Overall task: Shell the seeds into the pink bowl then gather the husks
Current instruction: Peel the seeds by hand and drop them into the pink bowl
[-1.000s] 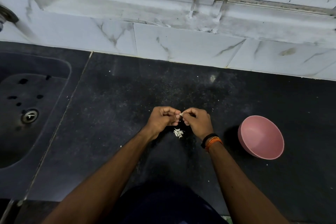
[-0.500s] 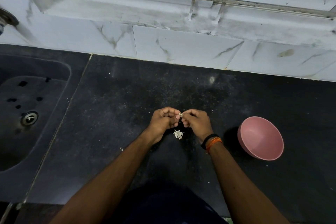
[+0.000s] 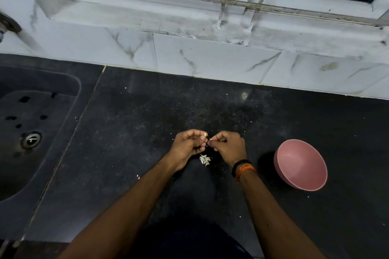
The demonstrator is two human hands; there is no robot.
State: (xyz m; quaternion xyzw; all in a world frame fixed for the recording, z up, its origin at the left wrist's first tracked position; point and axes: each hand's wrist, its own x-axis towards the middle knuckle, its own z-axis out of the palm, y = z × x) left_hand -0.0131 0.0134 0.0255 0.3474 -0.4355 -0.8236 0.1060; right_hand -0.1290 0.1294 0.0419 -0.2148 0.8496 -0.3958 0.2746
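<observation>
My left hand [image 3: 188,146] and my right hand [image 3: 228,147] hover close together over the black counter, fingers curled, fingertips a small gap apart. The right hand pinches a tiny white seed piece [image 3: 211,139] between thumb and forefinger. A pale speck sits at the left hand's fingertips, and I cannot tell it from a fingernail. Just below the hands, a small pile of white husks [image 3: 204,159] lies on the counter. The pink bowl [image 3: 301,164] stands to the right of my right wrist, tilted toward me. I see nothing inside it.
A dark sink [image 3: 31,132] with a metal drain is set into the counter at the left. A white marble-tiled wall [image 3: 210,59] and a window ledge run along the back. Tiny white crumbs are scattered over the black counter [image 3: 136,122].
The fingertips, pressed together on one seed before, have drawn slightly apart. The bowl and the husk pile have not moved.
</observation>
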